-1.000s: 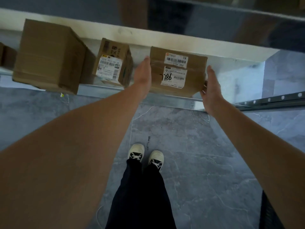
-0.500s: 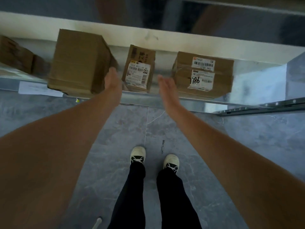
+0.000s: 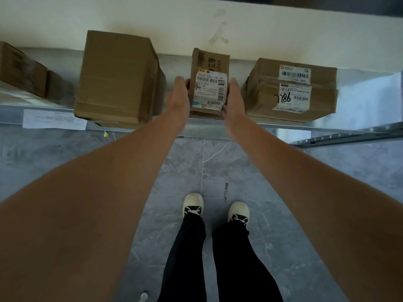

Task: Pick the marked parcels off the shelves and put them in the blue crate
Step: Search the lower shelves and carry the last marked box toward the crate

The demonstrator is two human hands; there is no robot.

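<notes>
A small brown parcel (image 3: 209, 88) with a white label reading 69 and 2350 stands on the metal shelf (image 3: 152, 125). My left hand (image 3: 179, 95) lies flat against its left side. On its right side my right hand (image 3: 233, 97) does the same, thumb near the lower front corner. The fingers of both hands look straight. To the right sits a wider parcel (image 3: 292, 90) hand-marked 7786. The blue crate is out of view.
A tall plain box (image 3: 117, 79) stands close on the left of the small parcel, and another box (image 3: 21, 68) lies at the far left. A paper slip (image 3: 54, 119) hangs on the shelf edge. Grey tiled floor and my feet (image 3: 216, 209) are below.
Both hands left the 7786 parcel, swung left, and now close in on the sides of the small 69 parcel. The view has moved left and nearer the shelf.
</notes>
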